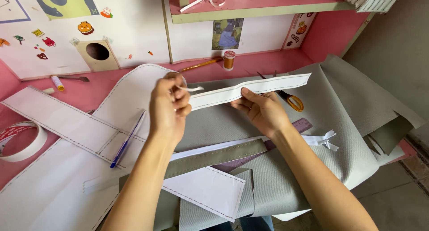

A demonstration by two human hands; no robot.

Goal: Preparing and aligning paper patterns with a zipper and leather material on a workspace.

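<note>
Paper pattern strip (250,90), long, white and edged with a dashed stitch line, hangs in the air just above the middle of the view, running from the left hand at about 10 o'clock out toward 2 o'clock. The left hand (169,107) is curled nearly closed, thumb and forefinger pinching the strip's near end, where a thin white sliver (190,88) curls off; whether that sliver is backing tape or a torn paper edge is hard to tell from here. The right hand (262,109) is half open, its fingers tucked beneath the strip and the thumb pressing on top near the strip's midpoint. Under both hands spreads grey fabric (339,123), reaching from centre to 4 o'clock, over a pink table (85,94). Orange-handled scissors (290,99) lie just beyond the right hand at 2 o'clock, partly hidden by the strip. A purple ruler (300,123) pokes out by the right wrist at 3 o'clock, with a white zipper end (325,140) just beside it. Toward 9 o'clock a blue pen (127,139) rests on large white pattern sheets (58,123), and a roll of white tape (22,141) sits at the far left edge. At 12 o'clock a spool of orange thread (229,60) stands upright against the back wall.
</note>
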